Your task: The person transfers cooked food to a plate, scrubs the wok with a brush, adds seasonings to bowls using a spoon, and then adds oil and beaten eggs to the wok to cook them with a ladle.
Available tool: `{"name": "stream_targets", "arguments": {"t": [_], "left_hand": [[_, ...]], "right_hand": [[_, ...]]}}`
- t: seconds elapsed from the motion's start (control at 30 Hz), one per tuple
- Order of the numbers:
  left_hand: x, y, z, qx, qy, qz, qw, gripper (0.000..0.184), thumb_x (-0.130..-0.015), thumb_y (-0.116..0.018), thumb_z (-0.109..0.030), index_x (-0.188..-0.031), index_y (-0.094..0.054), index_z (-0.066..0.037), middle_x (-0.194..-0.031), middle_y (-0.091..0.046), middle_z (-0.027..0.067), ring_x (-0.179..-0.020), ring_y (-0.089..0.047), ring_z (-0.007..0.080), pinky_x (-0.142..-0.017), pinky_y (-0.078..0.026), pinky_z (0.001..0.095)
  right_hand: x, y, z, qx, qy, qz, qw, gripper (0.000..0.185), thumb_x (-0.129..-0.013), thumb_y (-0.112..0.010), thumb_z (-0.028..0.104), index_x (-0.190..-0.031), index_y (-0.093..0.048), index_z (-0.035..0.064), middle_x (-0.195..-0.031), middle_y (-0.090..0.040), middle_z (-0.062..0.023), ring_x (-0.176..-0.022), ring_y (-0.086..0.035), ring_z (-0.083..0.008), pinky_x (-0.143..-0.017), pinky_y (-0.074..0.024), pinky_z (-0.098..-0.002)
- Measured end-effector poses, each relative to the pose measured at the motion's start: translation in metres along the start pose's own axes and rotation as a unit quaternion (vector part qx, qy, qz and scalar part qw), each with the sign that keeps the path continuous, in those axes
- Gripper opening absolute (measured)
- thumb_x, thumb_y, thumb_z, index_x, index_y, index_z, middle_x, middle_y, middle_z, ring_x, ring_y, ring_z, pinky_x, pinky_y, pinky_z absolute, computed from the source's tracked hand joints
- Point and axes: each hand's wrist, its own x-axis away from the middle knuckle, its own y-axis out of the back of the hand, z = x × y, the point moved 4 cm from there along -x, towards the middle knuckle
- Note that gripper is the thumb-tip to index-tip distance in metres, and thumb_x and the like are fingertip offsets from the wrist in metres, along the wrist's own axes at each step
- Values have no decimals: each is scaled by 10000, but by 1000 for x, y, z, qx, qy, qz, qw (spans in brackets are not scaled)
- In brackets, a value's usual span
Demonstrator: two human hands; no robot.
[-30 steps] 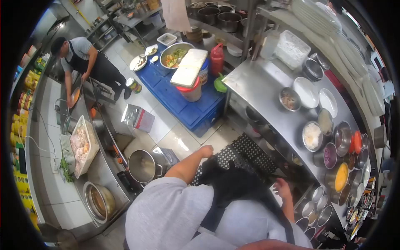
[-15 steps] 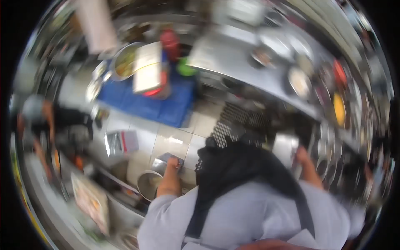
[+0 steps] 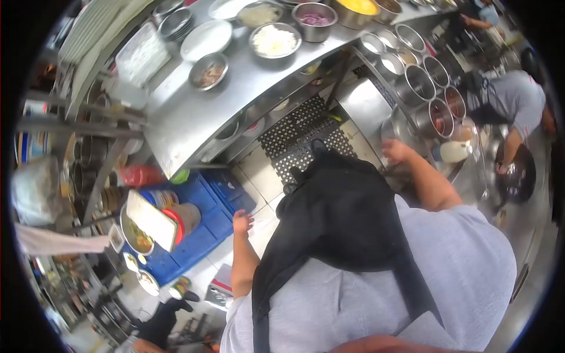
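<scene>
My left hand [image 3: 242, 221] hangs beside my black apron [image 3: 338, 206]. Its fingers are loosely apart, and nothing shows in them. To its left lies the blue chest lid [image 3: 176, 262], with a small gap between. On my other side, my right hand [image 3: 396, 152] is held out with curled fingers, and I see no object in it. Closest to that hand are a steel-topped unit [image 3: 366, 101] and a rack of round steel pots [image 3: 419, 82]. I cannot tell whether the hand touches the metal edge there.
A steel counter [image 3: 176, 132] ahead carries a bowl of white pieces [image 3: 275, 41], sliced onion [image 3: 316, 20] and a white plate [image 3: 206, 40]. A perforated black mat [image 3: 294, 126] covers some tiles. At right, a co-worker [image 3: 518, 97] reaches to a dark wok [image 3: 519, 173].
My view has swung to the right, so the counter and pots have shifted left and the blue chest has come lower. The picture is sharper. Both my hands appear higher in view.
</scene>
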Motion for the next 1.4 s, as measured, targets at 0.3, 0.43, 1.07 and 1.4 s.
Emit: {"name": "stream_targets", "arguments": {"t": [0.3,0.43,1.07,1.4], "left_hand": [[0,-9,-176,-55,88,-1,995,379,-869,-483,-37,-1242,-522,-90,-900,-674,66,-667,-640,158,-545,-475,326],[-10,-43,-221,-195,14,66,978,297,-870,-530,-57,-1163,-578,-77,-845,-663,65,-622,-623,151,-490,-456,327],[-155,-350,-549,-453,-253,-69,852,403,-810,-664,-425,-1031,-742,-97,-984,-726,150,-957,-690,323,-864,-528,398],[-372,-461,-583,-533,-172,-145,816,485,-874,-598,-440,-1033,-699,7,-1019,-702,206,-992,-670,374,-858,-522,442]], "right_hand": [[60,-53,-102,-243,-194,-34,950,385,-891,-549,135,-1275,-551,98,-844,-628,-82,-590,-594,-205,-508,-490,-353],[41,-82,-134,-231,-137,-74,960,347,-896,-568,182,-1229,-604,89,-906,-656,-104,-683,-642,-238,-569,-527,-405],[81,-46,-189,-298,-164,-81,937,532,-869,-683,326,-1254,-579,-25,-1076,-697,-178,-995,-640,-191,-868,-483,-331],[104,-87,-109,-367,-314,-75,873,491,-879,-678,295,-1242,-583,-22,-1058,-699,-172,-983,-639,-179,-858,-483,-322]]}}
